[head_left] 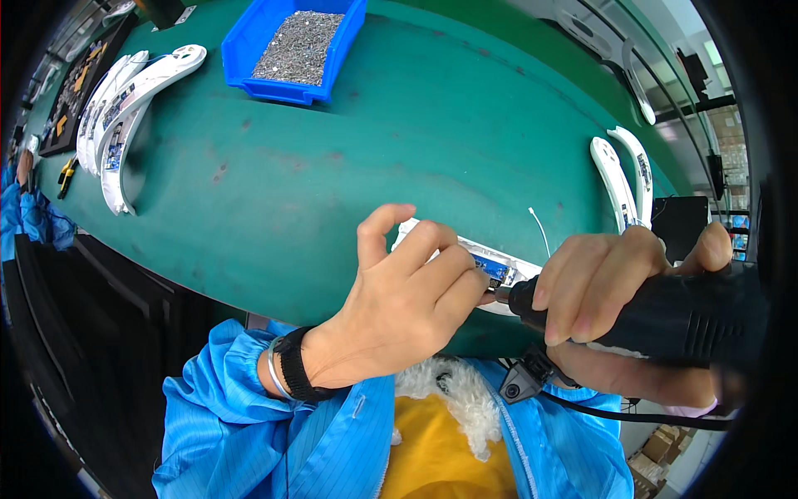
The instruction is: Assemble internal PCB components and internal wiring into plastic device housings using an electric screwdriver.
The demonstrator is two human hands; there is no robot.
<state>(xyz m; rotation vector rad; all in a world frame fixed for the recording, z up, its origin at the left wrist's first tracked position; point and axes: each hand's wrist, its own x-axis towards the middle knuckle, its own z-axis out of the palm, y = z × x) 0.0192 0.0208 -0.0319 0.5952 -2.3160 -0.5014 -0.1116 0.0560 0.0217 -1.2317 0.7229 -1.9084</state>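
Note:
A white curved plastic housing with a blue circuit board inside lies in front of me, close to the near edge of the bench. My left hand is closed over its left part, the fingers bent around it, with the index finger raised. In my right hand is a black electric screwdriver, gripped around its body. The tool lies nearly level, its tip pointing left at the housing beside the board. My left fingers hide the exact contact point. A thin white wire sticks up behind the housing.
A blue bin full of small screws stands at the far middle of the green bench. Several white curved housings are stacked at the left, near a black tray. More housings lie at the right. Another person's blue sleeve shows far left.

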